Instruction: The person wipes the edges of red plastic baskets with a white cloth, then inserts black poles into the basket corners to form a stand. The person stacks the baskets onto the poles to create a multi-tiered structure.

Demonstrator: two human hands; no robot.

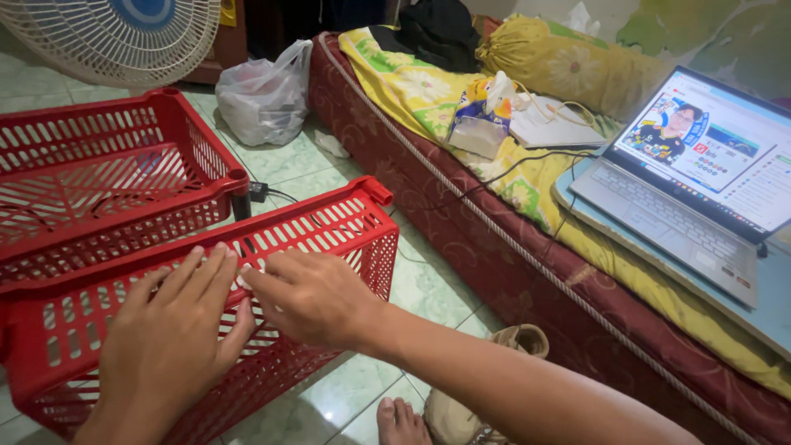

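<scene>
Both hands rest on the near red basket point(329, 239) on the floor: left hand point(177, 330) flat, fingers spread, right hand point(309, 297) with fingers open on the rim. It looks light, stiff, slotted plastic; rims or corner posts seem easiest to hold.

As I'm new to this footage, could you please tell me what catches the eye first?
Two red slatted baskets fill the left side on the tiled floor, and both hands, the left hand and the right hand, rest on the nearer one's rim. At the right, an open laptop with a lit screen sits on a mattress with a yellow floral sheet.
</scene>
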